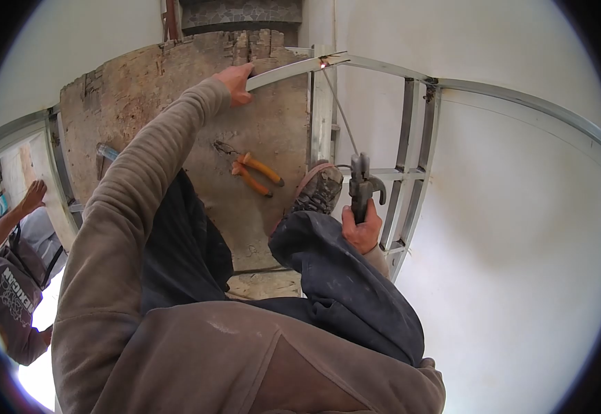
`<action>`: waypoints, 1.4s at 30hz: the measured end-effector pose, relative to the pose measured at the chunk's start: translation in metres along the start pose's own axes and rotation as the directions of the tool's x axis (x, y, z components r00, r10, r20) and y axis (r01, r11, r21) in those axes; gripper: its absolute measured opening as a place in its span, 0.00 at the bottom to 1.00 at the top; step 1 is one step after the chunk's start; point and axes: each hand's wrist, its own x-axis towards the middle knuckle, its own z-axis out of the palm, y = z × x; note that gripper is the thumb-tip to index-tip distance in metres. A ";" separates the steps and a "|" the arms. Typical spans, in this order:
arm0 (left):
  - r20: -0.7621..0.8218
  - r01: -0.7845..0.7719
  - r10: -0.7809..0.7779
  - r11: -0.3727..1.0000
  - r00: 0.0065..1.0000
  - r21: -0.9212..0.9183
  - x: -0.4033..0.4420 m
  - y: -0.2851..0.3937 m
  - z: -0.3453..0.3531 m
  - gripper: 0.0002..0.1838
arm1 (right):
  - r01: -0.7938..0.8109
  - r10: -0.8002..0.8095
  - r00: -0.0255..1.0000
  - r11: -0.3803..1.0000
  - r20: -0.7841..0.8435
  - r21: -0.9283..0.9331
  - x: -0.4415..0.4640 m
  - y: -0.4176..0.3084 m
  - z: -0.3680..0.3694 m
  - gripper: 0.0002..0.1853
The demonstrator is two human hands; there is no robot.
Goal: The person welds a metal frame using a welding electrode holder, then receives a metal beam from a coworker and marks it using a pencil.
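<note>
My right hand (362, 231) is closed round the handle of a welding electrode holder (360, 183). A long thin electrode (342, 114) runs up from its jaws, and a small bright glow shows at the far tip. That tip meets a pale metal bar (286, 72) near its blackened end, against the metal frame (390, 67). My left hand (236, 83) grips the other end of this bar. Pliers with orange handles (252, 172) lie on the worn wooden board (197, 131) between my arms.
My shoe (319, 188) rests on the board beside the frame uprights (405, 127). A light-coloured cylindrical object (107, 152) lies by my left sleeve. At the far left, another person (14, 290) has a raised hand (35, 195) against a panel. A white wall (507, 207) stands right.
</note>
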 end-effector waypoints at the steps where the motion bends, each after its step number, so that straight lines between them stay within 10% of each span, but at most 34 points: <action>1: 0.003 0.004 -0.004 1.000 1.000 0.002 0.000 0.000 0.000 0.25 | -0.071 0.067 0.997 0.992 0.042 0.107 -0.001 0.007 0.001 0.12; 6: 0.017 0.007 -0.007 1.000 1.000 0.008 -0.001 0.002 -0.001 0.26 | -0.501 0.348 0.865 0.645 0.362 0.577 0.010 0.017 -0.012 0.16; 10: 0.001 -0.001 0.001 1.000 1.000 0.000 -0.002 0.002 -0.001 0.25 | -0.454 0.309 0.888 0.709 0.341 0.540 0.019 0.019 -0.019 0.17; 14: -0.010 -0.010 0.010 1.000 1.000 -0.008 0.004 -0.007 0.006 0.24 | 0.146 -0.144 0.988 0.988 0.062 -0.041 0.004 -0.010 -0.007 0.14; 18: 0.005 -0.017 0.017 0.999 1.000 -0.032 0.004 -0.006 0.003 0.24 | -0.051 0.042 0.996 0.991 0.077 0.126 0.009 0.012 -0.016 0.15; 19: 0.009 -0.003 0.003 1.000 1.000 -0.029 0.004 -0.004 0.002 0.24 | -0.334 0.259 0.936 0.870 0.240 0.363 0.012 0.007 -0.026 0.16; 22: 0.017 0.024 -0.023 0.999 1.000 -0.031 0.001 0.002 0.000 0.24 | -0.457 0.334 0.888 0.713 0.316 0.531 0.025 0.007 -0.036 0.17; 26: -0.008 0.007 -0.007 0.999 1.000 -0.038 -0.001 -0.005 0.003 0.24 | 0.190 -0.181 0.977 0.978 0.109 -0.081 0.008 -0.001 -0.020 0.16; 31: -0.016 0.007 -0.007 1.000 1.000 -0.025 0.000 -0.002 0.003 0.22 | -0.450 0.346 0.889 0.776 0.299 0.442 0.027 -0.007 -0.048 0.15; 34: -0.037 0.003 -0.004 1.000 0.999 -0.026 0.002 0.000 0.006 0.21 | -0.524 0.372 0.852 0.592 0.369 0.613 0.044 -0.013 -0.066 0.15; 38: -0.037 0.013 -0.015 0.998 0.999 -0.057 0.001 -0.003 0.004 0.19 | -0.216 0.195 0.975 0.948 0.111 0.232 0.026 -0.047 -0.056 0.13; 42: -0.012 -0.017 0.016 0.997 1.000 -0.069 0.009 -0.011 0.009 0.20 | -0.022 0.024 0.999 0.999 0.042 -0.044 0.013 -0.026 -0.028 0.12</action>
